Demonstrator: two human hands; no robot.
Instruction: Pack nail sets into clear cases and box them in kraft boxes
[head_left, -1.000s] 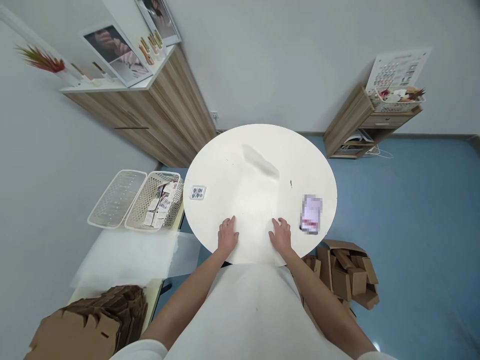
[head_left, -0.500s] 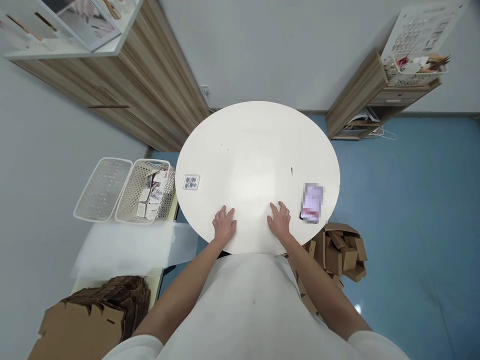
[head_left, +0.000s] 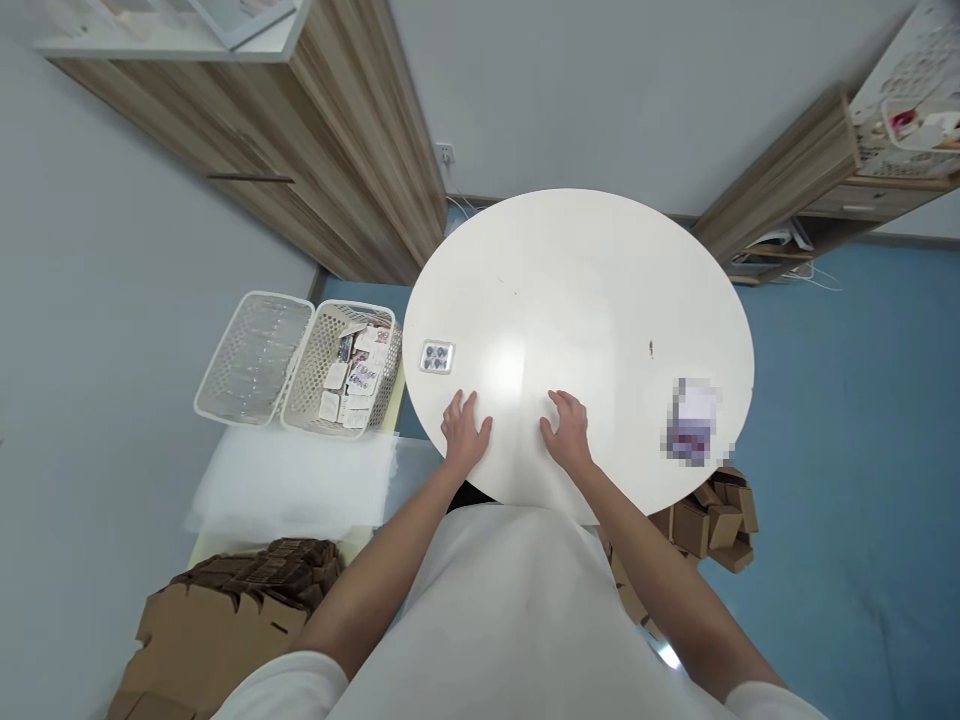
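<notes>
Two bare hands are over the near part of one white oval bench point(head_left: 570, 260), well within its edge; whether they touch its top is hard to tell. The left hand point(head_left: 466, 435) is released, fingers spread; the right hand point(head_left: 568, 430) is released too, its fingers loosely curved. To the left at the near side lies one pile of flattened cardboard point(head_left: 202, 640), its pieces too overlapped to count, with white sheeting point(head_left: 292, 478) beyond it. Several open cardboard boxes point(head_left: 709, 525) sit low on the right. On the bench, one pixelated item point(head_left: 691, 425) lies near the right edge, and one small clear case point(head_left: 437, 357) lies near the left edge, just past the left hand; its dark pieces are too small to count surely. Left of the bench stand two white baskets point(head_left: 306, 375), side by side. Farther off are one wooden cabinet point(head_left: 360, 140) and one shelf unit point(head_left: 787, 165).
</notes>
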